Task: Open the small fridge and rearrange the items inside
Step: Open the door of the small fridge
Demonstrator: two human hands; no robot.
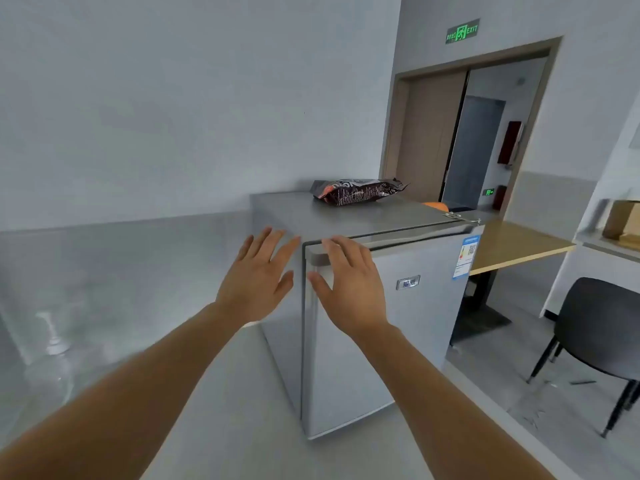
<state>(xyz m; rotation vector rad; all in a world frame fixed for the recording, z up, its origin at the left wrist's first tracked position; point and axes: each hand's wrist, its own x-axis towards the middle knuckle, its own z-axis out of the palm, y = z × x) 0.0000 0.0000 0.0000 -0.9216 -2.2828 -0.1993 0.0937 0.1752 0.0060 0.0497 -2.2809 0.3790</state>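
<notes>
While the small fridge (377, 327) is sitting shut on the grey counter (242, 427), both hands are hovering at its top front corner, fingers spread wide and empty: left hand (258, 278), right hand (349, 289). A dark snack bag (356, 191) is lying on top; a wooden table (512, 244) and black chair (599, 327) are crowding the right.

Both bare forearms stretched forward from the bottom corners, converging ahead of the person. The left hand (258, 277) was held flat with its back to the camera, fingers spread and pointing up and away, thumb angled toward the other hand. The right hand (349, 284) mirrored it just beside, palm forward, fingers splayed, thumb out to the left. Neither hand gripped anything.
</notes>
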